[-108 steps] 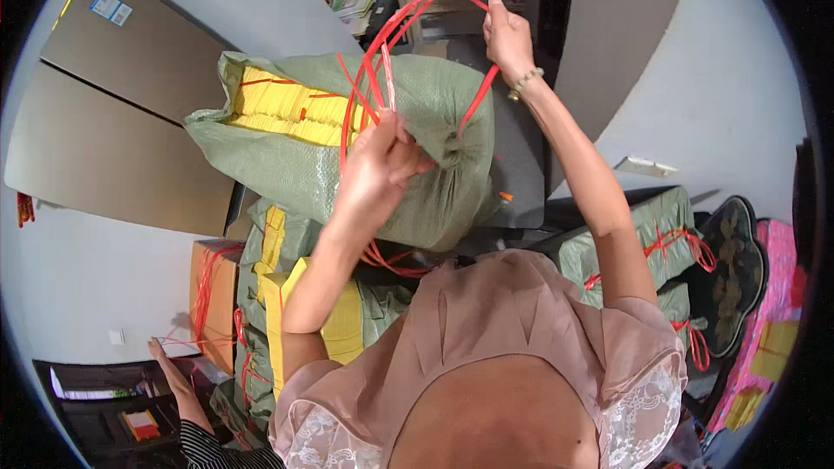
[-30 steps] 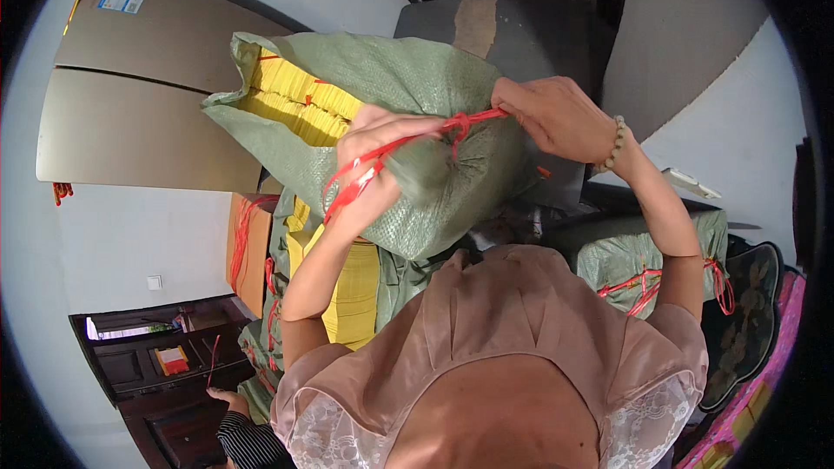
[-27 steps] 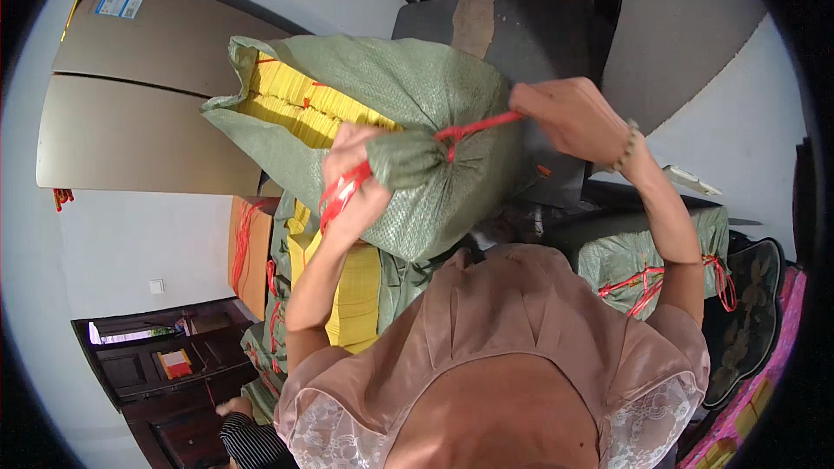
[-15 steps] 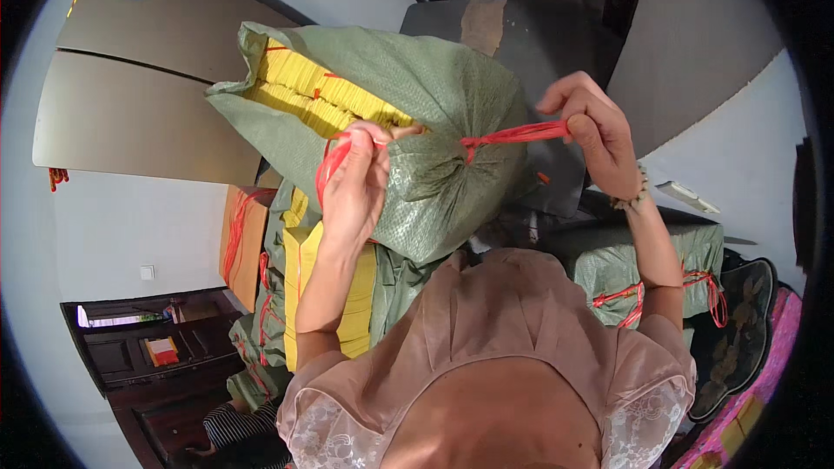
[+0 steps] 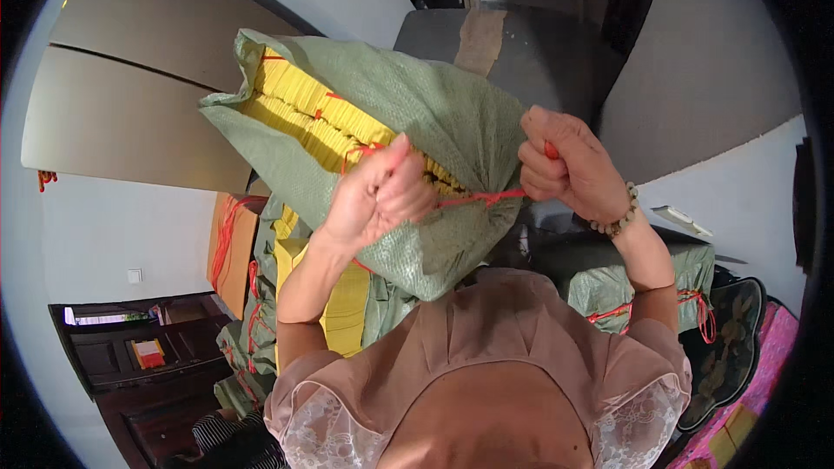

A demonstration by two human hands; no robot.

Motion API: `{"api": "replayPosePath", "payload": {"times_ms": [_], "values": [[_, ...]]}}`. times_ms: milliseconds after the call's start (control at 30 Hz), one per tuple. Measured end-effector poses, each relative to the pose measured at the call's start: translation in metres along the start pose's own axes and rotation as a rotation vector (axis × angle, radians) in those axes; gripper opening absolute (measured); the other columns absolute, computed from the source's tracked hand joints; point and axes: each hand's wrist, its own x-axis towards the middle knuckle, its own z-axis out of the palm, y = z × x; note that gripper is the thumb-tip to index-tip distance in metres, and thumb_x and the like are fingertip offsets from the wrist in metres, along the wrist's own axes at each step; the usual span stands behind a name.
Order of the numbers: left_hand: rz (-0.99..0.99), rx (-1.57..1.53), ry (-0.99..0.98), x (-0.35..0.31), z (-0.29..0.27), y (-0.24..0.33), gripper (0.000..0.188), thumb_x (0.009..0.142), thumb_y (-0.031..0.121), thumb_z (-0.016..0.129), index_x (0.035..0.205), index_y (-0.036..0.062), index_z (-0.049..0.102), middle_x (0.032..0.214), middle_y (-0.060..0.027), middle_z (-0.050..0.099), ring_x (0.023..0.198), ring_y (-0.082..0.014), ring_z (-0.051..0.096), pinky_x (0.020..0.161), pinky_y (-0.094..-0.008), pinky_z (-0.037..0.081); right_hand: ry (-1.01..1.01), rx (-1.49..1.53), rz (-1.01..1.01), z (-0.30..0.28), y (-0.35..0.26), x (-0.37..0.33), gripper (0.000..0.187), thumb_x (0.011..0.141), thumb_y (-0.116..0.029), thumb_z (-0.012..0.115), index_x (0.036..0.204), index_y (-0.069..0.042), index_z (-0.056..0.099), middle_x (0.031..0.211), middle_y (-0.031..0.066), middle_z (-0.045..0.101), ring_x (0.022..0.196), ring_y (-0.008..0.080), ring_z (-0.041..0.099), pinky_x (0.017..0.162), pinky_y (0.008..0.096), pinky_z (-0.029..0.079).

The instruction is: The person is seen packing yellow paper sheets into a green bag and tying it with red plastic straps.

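Now the left hand (image 5: 380,195) and right hand (image 5: 572,165), both clenched, stretch thin red plastic cord (image 5: 491,199) across the bulging green woven sack (image 5: 373,78), upper centre; overpulling could snap it, exposing more yellow paper stacks (image 5: 300,84).

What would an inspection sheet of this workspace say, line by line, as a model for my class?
Surface: dark grey flat surface with a brown rough-edged patch, beyond the green woven plastic sack; what supports the sack is hidden.
Job's things: sack gapes open, showing rows of yellow paper-like stacks; thin red plastic string stretches across its gathered part.
Clutter: brown cardboard box, left; box-shaped green plastic bundle, right.
Hands: left hand and right hand both closed on the string.
Cables: nothing seen.
Surroundings: beige two-door metallic cabinet, dark brown wooden door, another person's black-and-white striped sleeve.
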Motion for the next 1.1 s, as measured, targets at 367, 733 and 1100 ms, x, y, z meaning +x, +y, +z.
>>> {"api": "replayPosePath", "payload": {"times_ms": [367,733,1100], "values": [[-0.144,0.348,0.292,-0.008,0.014,0.019,0.048,0.104,0.032,0.034,0.059,0.0127,0.035,0.056,0.0048,0.030,0.049,-0.0072,0.027,0.047,-0.0245,0.022,-0.185,-0.108,0.227,-0.023,-0.016,0.005,0.040,0.103,-0.032,0.041,0.070,-0.010,0.034,0.055,-0.0036,0.031,0.050,0.0066,0.026,0.048,0.0235,0.026],[0.266,0.627,0.196,-0.037,0.001,-0.005,0.040,0.103,0.026,0.038,0.075,0.0009,0.053,0.066,-0.0081,0.054,0.073,-0.0233,0.061,0.072,-0.0331,0.047,-0.184,-0.768,-0.168,-0.009,-0.002,-0.014,0.038,0.095,-0.028,0.058,0.074,-0.007,0.035,0.058,-0.0010,0.037,0.051,0.0099,0.036,0.048,0.0267,0.033],[0.565,1.107,0.119,-0.072,0.039,-0.067,0.008,0.094,0.004,0.051,0.091,0.0012,0.057,0.096,-0.0121,0.060,0.108,-0.0330,0.057,0.093,-0.0427,0.044,0.259,-1.480,-0.542,0.022,0.022,0.031,0.030,0.085,-0.017,0.066,0.074,-0.003,0.041,0.054,0.0121,0.041,0.049,0.0233,0.045,0.049,0.0351,0.039]]}}
